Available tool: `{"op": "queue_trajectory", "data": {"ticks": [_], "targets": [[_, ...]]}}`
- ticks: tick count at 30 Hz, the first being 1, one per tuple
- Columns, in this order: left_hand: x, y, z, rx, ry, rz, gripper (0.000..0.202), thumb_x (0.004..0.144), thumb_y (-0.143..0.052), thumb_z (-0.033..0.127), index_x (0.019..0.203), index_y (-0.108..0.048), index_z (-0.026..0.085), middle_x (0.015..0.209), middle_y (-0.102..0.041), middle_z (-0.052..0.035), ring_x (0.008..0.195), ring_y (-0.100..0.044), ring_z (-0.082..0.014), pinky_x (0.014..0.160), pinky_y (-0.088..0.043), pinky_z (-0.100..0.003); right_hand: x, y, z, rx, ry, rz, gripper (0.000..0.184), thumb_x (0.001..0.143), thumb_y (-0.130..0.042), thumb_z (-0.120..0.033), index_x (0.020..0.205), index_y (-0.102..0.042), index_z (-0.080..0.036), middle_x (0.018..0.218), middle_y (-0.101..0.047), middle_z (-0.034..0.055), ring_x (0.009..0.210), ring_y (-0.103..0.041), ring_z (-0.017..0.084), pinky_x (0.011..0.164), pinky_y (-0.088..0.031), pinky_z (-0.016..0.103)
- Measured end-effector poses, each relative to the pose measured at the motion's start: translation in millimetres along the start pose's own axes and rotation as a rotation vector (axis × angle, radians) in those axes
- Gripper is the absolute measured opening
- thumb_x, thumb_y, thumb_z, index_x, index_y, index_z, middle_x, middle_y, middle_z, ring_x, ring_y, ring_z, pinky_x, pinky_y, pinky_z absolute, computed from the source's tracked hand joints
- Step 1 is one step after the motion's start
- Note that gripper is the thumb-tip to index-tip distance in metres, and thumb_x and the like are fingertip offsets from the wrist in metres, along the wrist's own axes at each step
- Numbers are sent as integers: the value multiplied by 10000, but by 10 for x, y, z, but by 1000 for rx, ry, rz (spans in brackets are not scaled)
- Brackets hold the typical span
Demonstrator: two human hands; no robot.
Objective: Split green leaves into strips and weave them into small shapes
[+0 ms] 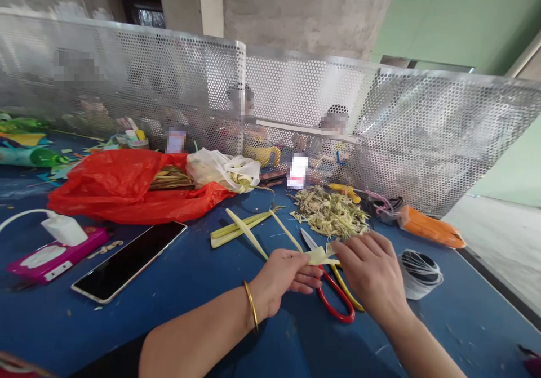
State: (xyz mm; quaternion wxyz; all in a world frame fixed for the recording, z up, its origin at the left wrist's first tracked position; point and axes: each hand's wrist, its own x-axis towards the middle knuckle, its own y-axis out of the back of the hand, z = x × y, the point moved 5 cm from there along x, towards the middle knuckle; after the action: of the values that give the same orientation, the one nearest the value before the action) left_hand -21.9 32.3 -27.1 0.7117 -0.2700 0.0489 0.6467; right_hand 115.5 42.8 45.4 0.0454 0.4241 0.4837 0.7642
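Note:
My left hand point(284, 279) and my right hand point(372, 271) both pinch a pale yellow-green palm leaf strip point(319, 255) between them, just above the blue table point(177, 305). The left wrist wears a gold bangle. Scissors point(333, 290) with one red and one yellow handle lie on the table right under the hands. Several loose leaf strips point(243, 227) lie just beyond the left hand. A heap of leaf trimmings point(332, 213) sits behind the right hand.
A red plastic bag point(122, 189) with leaves and a white bag point(222, 169) lie at back left. A black phone point(131, 261) and a pink device point(53, 254) with a white charger lie left. A wire coil point(419, 274) and orange object point(429, 228) are right. A perforated metal screen point(296, 96) borders the table.

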Motion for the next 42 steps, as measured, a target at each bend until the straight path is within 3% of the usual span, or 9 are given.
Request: {"op": "queue_trajectory", "data": {"ticks": [3,8,15,21,25,30,33,37,42], "targets": [[41,62,27,-141,14,25,250,883,-511,271,866,-665,75,868,-724,-125,655,-670,-127,585,-508,-212,-37,22,-259,19,169,-26,187,914,-452,-130,909,-632,-179,667,-607,16,594,-511,144,681,-344,315],[75,132,57,-234,15,69,183,859,-546,237,829,-654,93,790,-714,-100,665,-669,-140,591,-504,-217,-130,-151,-665,112,338,-105,260,915,-364,-86,765,-557,-174,642,-570,24,552,-488,153,588,-313,315],[77,149,26,-169,-18,128,169,743,-655,276,777,-688,115,681,-653,-22,465,-483,-55,462,-342,-189,-176,-284,-752,208,308,-205,288,908,-310,-69,841,-571,-171,677,-590,30,551,-499,160,578,-366,311],[53,116,94,-62,-162,92,275,690,-661,378,741,-672,108,524,-483,38,423,-350,-44,426,-171,-208,-104,-110,-513,155,95,-18,269,925,-402,-139,1128,-573,-181,985,-638,98,870,-583,210,778,-415,349],[29,99,107,24,-159,95,300,681,-647,412,735,-664,118,511,-450,45,419,-351,-55,432,-172,-222,-47,-135,-384,193,4,-36,146,910,-471,-166,955,-604,-207,962,-641,68,934,-587,209,882,-398,373],[0,67,130,105,-175,50,319,719,-604,433,679,-654,120,502,-462,35,414,-308,-54,443,-178,-231,-37,-146,-217,440,-203,-83,196,929,-477,-275,756,-547,-216,748,-620,9,722,-587,154,715,-437,284],[-21,28,134,136,-167,-22,308,740,-599,406,657,-654,115,531,-554,-4,435,-280,-51,468,-193,-228,-67,-156,-86,508,-388,-101,226,916,-478,-322,725,-541,-220,675,-607,-7,637,-564,150,596,-411,255],[-47,-34,112,183,-116,-140,339,768,-573,411,764,-699,97,618,-661,-73,438,-283,-52,474,-136,-236,-96,-196,17,551,-518,-107,229,893,-488,-352,723,-555,-215,688,-624,-3,632,-565,154,576,-400,248],[-67,-62,124,195,-122,-213,375,765,-589,453,787,-693,94,647,-683,-83,417,-243,-39,469,-91,-256,-119,-251,60,624,-609,-113,236,874,-507,-376,718,-575,-212,663,-620,-12,620,-563,149,556,-406,236]]}}
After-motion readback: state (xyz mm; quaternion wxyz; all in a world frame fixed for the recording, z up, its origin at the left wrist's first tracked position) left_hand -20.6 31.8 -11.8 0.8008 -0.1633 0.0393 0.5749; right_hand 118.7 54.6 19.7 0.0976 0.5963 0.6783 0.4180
